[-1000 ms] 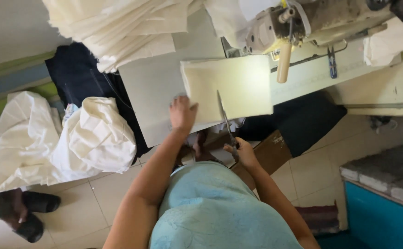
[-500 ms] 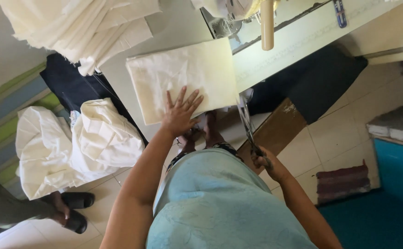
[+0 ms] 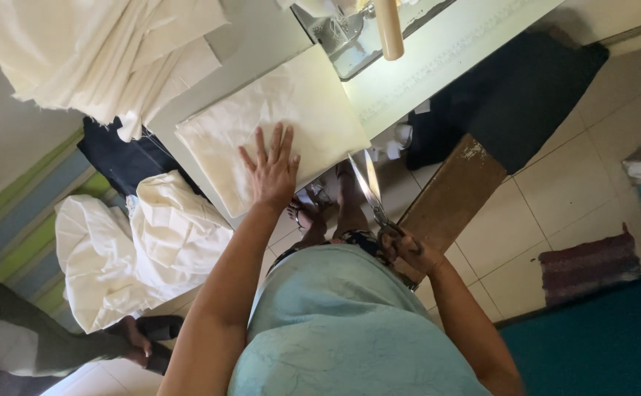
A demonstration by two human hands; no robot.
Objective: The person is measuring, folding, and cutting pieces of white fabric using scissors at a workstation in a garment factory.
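Your left hand (image 3: 272, 172) now flat, fingers spread, on folded cream cloth (image 3: 276, 121) at counter (image 3: 438, 55) edge; right hand (image 3: 408, 253) lowered, gripping scissors (image 3: 370, 189).

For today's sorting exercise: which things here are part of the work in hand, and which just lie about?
In use: left hand flat on folded cream cloth; right hand gripping scissors.
Lying about: fabric stack; white bundle; small rug.

Cream folded fabric (image 3: 291, 110) flat on table; scissors (image 3: 370, 189) pointing tableward.
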